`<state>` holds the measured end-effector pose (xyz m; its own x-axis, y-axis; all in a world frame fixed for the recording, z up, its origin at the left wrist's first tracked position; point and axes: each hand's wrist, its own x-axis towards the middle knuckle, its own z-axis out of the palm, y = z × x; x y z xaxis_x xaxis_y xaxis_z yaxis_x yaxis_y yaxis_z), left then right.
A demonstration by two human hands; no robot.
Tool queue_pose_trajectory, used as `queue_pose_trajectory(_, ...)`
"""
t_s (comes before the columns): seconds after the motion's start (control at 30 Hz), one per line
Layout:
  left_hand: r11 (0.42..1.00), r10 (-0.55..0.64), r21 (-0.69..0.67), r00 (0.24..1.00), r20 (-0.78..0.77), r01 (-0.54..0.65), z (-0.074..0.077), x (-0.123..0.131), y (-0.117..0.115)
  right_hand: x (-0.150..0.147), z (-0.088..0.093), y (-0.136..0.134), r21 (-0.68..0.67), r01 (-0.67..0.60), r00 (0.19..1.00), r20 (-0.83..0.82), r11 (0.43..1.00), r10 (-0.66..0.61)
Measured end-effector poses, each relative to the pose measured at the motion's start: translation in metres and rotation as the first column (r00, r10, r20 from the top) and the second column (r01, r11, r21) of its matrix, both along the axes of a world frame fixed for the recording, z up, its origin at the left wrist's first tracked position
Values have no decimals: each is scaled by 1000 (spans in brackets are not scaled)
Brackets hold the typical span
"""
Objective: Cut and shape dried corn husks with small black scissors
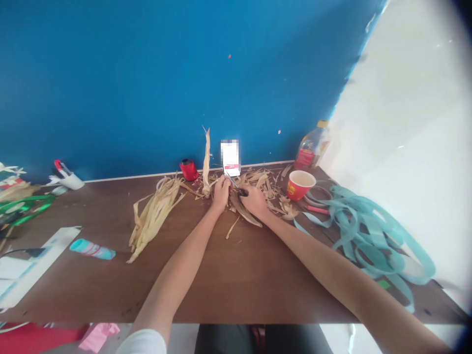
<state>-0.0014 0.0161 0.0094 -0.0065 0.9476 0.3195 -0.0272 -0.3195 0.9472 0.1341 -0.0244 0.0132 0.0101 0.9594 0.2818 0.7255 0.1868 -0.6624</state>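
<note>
My right hand (254, 199) is closed around the dark handles of a pair of scissors (235, 184), their blades pointing up and left. Close beside the blades, my left hand (221, 192) pinches a piece of dried corn husk, mostly hidden by the fingers. A long curved husk (245, 212) lies under and between the hands. Around them are scattered brown husk scraps (262, 182). One pale husk piece (207, 162) stands upright just behind my left hand. To the left lies a bundle of pale corn husks (155, 214).
A lit phone (230, 160) leans on the blue wall, beside a red object (189, 169). At right are a red paper cup (300, 185), a bottle (311, 147) and tangled teal ribbon (368, 231). A teal roll (93, 249) and white power strip (40, 265) lie left.
</note>
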Motion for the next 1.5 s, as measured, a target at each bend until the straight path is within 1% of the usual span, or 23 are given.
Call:
queue_pose_trajectory(0.23,1000,17,-8,1000,-2,-17,-3,-2,4,1,2,-2,-11,-21,999,47,1000,21)
queue_pose_trajectory(0.47,999,23,23,1000,2,-23,-4,-5,5,2,0,-1,-6,-28,998,62,1000,29)
queue_pose_trajectory(0.53,999,18,37,1000,6,-18,-3,-4,4,2,-2,0,7,-23,999,28,1000,23)
queue_pose_trajectory(0.7,999,30,26,999,-16,-29,-2,-4,3,4,-2,1,52,18,991,-132,998,-11)
queue_pose_trajectory(0.77,999,35,18,999,-10,-34,-3,-4,4,4,-1,0,49,23,989,-146,999,-16)
queue_pose_trajectory(1.03,999,32,-14,999,15,-32,-4,-3,4,1,-2,1,36,5,998,-61,999,-3)
queue_pose_trajectory(1.27,997,73,10,997,-31,-73,-3,-2,3,0,2,-2,-12,10,1000,-4,1000,-10)
queue_pose_trajectory(1.37,998,68,3,997,-33,-68,-2,-2,3,-1,4,-4,-30,18,1000,13,999,-17)
queue_pose_trajectory(1.5,998,61,-3,998,-25,-61,-2,-1,2,-1,4,-4,-20,17,1000,21,1000,-16)
